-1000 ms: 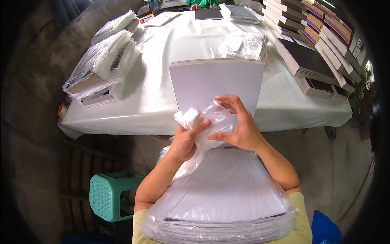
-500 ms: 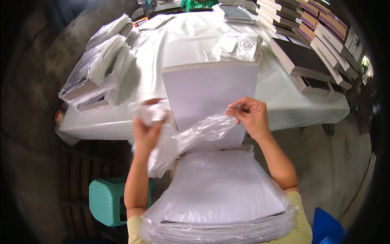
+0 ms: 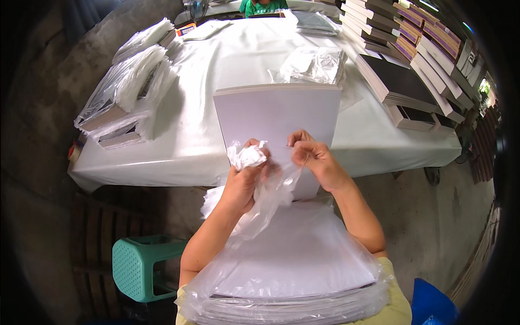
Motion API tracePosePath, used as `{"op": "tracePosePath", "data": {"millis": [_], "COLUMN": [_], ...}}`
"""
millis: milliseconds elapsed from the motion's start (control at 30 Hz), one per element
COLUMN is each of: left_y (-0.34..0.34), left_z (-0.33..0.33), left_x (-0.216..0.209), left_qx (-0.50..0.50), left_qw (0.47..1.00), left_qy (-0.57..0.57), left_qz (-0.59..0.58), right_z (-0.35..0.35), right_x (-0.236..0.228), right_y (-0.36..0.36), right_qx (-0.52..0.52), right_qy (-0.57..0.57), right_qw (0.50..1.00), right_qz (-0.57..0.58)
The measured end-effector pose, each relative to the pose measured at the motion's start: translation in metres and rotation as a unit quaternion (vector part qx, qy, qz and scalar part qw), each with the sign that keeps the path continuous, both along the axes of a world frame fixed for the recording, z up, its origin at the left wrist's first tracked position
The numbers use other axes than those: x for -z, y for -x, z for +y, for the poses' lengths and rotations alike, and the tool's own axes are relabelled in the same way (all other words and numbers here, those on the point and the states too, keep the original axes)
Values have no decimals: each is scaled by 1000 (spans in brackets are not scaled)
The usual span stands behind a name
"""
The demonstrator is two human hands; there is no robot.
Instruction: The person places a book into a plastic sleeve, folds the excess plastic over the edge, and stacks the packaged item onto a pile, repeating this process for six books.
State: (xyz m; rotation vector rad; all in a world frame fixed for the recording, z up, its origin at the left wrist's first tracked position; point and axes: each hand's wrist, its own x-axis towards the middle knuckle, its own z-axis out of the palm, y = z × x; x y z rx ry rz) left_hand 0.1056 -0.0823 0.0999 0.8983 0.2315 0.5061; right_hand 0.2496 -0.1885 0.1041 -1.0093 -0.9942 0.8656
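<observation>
My left hand [image 3: 239, 186] is closed round a crumpled white wad [image 3: 249, 156], which looks like paper or thin film. A clear plastic bag [image 3: 264, 210] hangs from that same hand. My right hand [image 3: 318, 161] pinches the bag's other edge, fingers bent and pressed together. Just behind both hands, a stack of white boards [image 3: 277, 115] leans upright against the table edge. On my lap rests a pile of flat white boards in clear plastic sleeves [image 3: 306, 252], below the hanging bag.
Plastic-wrapped boards [image 3: 127, 86] are piled on the table's left. Crumpled clear bags [image 3: 314, 64] lie behind the upright boards. Black-topped panels [image 3: 398, 81] and tall stacks fill the right. A green stool [image 3: 132, 269] stands lower left. A person in green [image 3: 264, 6] sits across.
My left hand has moved right and my right hand slightly left, so they are closer together. The bag, stretched between them before, now hangs bunched.
</observation>
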Motion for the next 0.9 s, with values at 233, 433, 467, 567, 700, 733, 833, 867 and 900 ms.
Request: {"op": "tracePosePath", "data": {"millis": [233, 433, 467, 567, 700, 733, 833, 867, 900], "left_y": [55, 84, 80, 60, 61, 64, 79, 83, 83], "left_z": [40, 79, 76, 63, 60, 61, 66, 68, 67], "left_x": [11, 38, 28, 14, 55, 59, 59, 58, 63], "left_qx": [311, 185, 130, 249, 319, 306, 243, 214, 214], "left_qw": [891, 942, 955, 914, 841, 880, 938, 937, 929], "left_qy": [-331, -139, -14, 59, -436, -355, -89, 3, 14], "left_qz": [19, -242, -268, -314, -19, -76, -230, -275, -303], "right_z": [-42, -55, -54, -47, -46, -49, -51, -48, -43], "right_x": [-17, -7, 5, 38, 19, 17, 19, 21, 23], "right_y": [-73, -47, -42, -30, -36, -38, -35, -31, -27], "right_qx": [26, -16, -121, -363, -375, -370, -374, -379, -391], "right_qy": [-96, 30, 47, -26, -79, -56, -35, -117, -198], "right_qw": [920, 973, 976, 923, 913, 908, 882, 899, 894], "right_qz": [380, 228, 176, -128, -142, -187, -285, -185, -91]}}
